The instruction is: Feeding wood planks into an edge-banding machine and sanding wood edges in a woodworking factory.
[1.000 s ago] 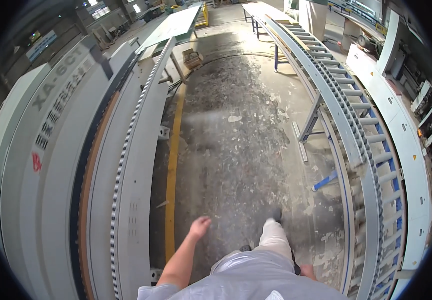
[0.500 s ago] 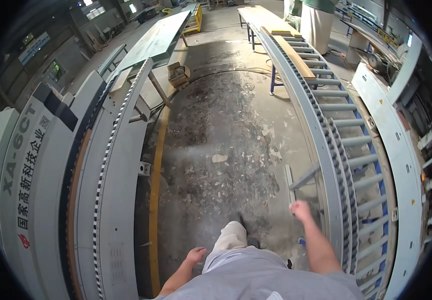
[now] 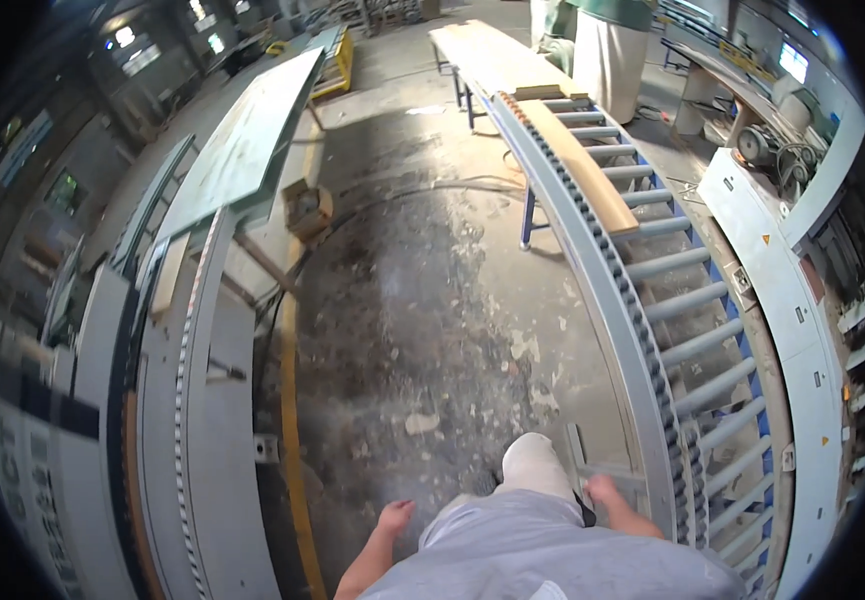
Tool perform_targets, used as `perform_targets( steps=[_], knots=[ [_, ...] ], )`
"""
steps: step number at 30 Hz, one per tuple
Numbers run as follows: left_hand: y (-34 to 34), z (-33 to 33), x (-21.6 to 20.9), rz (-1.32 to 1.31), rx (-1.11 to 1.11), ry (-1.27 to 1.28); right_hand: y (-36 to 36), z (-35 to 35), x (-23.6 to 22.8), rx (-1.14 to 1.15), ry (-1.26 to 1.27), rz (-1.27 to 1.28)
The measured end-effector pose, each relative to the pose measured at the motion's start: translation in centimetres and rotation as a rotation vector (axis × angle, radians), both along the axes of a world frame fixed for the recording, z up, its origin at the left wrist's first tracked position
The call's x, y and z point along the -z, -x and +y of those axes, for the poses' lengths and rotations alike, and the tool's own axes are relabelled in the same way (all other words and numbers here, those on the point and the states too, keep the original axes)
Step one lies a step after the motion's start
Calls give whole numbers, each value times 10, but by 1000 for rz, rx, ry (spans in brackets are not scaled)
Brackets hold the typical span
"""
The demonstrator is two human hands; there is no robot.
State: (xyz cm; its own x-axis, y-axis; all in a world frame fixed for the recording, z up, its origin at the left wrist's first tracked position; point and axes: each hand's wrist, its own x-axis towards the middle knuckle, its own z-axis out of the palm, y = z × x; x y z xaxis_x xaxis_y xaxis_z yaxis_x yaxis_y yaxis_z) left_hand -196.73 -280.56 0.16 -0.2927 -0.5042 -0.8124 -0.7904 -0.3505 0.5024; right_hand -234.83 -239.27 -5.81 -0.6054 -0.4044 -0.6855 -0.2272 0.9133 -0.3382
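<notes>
My left hand (image 3: 395, 517) hangs beside my left hip over the concrete floor, fingers curled in and nothing showing in them. On the other side my right hand (image 3: 604, 491) is low and close to my right thigh, its fingers also curled with no object visible. The nearest thing to it is the grey side rail of the roller conveyor (image 3: 619, 330), apart from the hand as far as I can see. One light-trousered leg (image 3: 532, 466) is forward below me.
A long pale machine (image 3: 227, 460) with a toothed chain runs along the left, leading to a green-topped table (image 3: 242, 140). Wooden boards (image 3: 577, 160) lie on the right conveyor's far end. A yellow line (image 3: 298, 470) and a dark cable (image 3: 392, 197) cross the floor; a small wooden box (image 3: 306, 210) stands beside the table.
I have moved forward along the aisle, so the tables and boards are nearer. My right hand has swung back toward my body, and the other leg is now forward.
</notes>
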Motion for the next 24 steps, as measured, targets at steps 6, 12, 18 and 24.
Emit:
perform_targets(
  steps=[6, 12, 18, 24],
  knots=[
    [251, -205, -51, 236, 3, 269, 77, -66, 52, 935, 155, -531],
    [403, -309, -60, 179, 222, 103, 336, -316, 115, 142, 452, 194],
    [425, -344, -76, 78, -433, 158, 573, -688, -127, 422, 882, -283],
    [429, -386, 3, -184, -229, -17, 709, -831, -99, 208, 764, 79]
  ],
)
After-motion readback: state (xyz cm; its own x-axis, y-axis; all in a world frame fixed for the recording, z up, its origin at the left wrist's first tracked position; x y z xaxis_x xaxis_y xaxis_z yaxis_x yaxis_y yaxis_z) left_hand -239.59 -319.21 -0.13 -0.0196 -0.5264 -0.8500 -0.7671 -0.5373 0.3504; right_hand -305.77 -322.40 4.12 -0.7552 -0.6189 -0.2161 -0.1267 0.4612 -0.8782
